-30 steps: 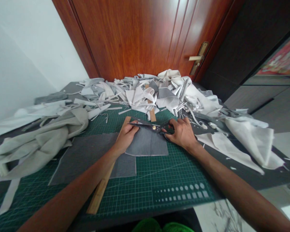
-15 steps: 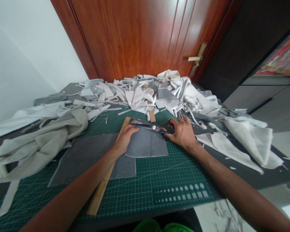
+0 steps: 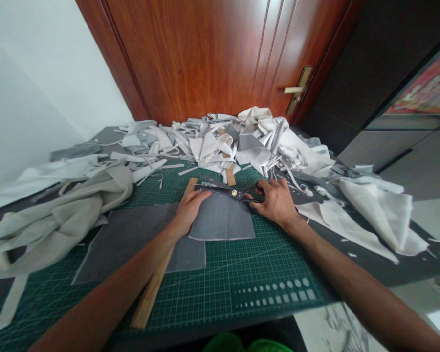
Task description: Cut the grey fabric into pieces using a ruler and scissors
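Observation:
My right hand (image 3: 276,199) grips the handles of black scissors (image 3: 227,190), whose blades point left across the top of a small grey fabric piece (image 3: 222,217). At the left edge of that piece, my left hand (image 3: 190,208) pinches the cloth close to the blade tips. The blades lie slightly apart along the fabric's upper edge. Beneath my left forearm a larger grey fabric piece (image 3: 128,237) lies flat, with a wooden ruler (image 3: 154,293) across it. The ruler's middle is hidden by my left hand and arm.
A green cutting mat (image 3: 271,266) covers the table under the cloth. White and grey fabric scraps (image 3: 212,146) are heaped along the back. Crumpled beige cloth (image 3: 66,220) lies on the left, white cloth pieces (image 3: 377,215) on the right. Behind the table stands a wooden door (image 3: 194,58).
The scissor blades appear a little wider apart, and a narrow strip at the fabric's top edge has shifted. Both hands stay in nearly the same place.

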`<state>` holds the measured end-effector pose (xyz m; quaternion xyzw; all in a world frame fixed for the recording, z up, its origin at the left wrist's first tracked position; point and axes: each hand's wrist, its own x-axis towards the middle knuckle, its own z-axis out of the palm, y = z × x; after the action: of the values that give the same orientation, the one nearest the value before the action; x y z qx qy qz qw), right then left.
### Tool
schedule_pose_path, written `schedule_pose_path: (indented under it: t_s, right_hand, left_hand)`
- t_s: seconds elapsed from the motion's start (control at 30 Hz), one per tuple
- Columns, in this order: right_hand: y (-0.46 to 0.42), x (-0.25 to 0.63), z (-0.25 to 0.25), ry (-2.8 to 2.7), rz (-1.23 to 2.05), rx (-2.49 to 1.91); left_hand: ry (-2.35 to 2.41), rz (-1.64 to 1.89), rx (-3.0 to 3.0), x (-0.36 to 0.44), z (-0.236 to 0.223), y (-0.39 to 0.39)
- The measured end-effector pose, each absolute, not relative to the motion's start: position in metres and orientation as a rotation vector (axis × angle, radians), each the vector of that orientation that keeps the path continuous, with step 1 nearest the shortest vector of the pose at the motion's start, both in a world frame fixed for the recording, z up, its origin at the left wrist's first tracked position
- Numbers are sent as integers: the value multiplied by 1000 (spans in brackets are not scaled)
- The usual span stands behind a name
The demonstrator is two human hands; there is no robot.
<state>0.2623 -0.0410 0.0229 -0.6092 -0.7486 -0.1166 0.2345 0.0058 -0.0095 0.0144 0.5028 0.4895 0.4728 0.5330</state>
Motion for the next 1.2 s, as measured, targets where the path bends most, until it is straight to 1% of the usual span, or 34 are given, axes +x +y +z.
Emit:
schedule_pose_path:
  t_s: [0.27,0.7,1.0,1.2]
  right_hand:
    - [-41,260,23,-2062,-340,-1658]
    - [-41,259,21,-2057,-417,-1638]
    - [-41,256,19,-2086,-391,-1659]
    - [-41,256,21,-2079,-305,-1674]
  left_hand:
    - [1162,1201,1154,6,16,-11]
    - [1144,1132,1082,6,21,-10]
    - [1127,1149,1104,5,16,-2]
    - [1123,1113,1054,7,21,-4]
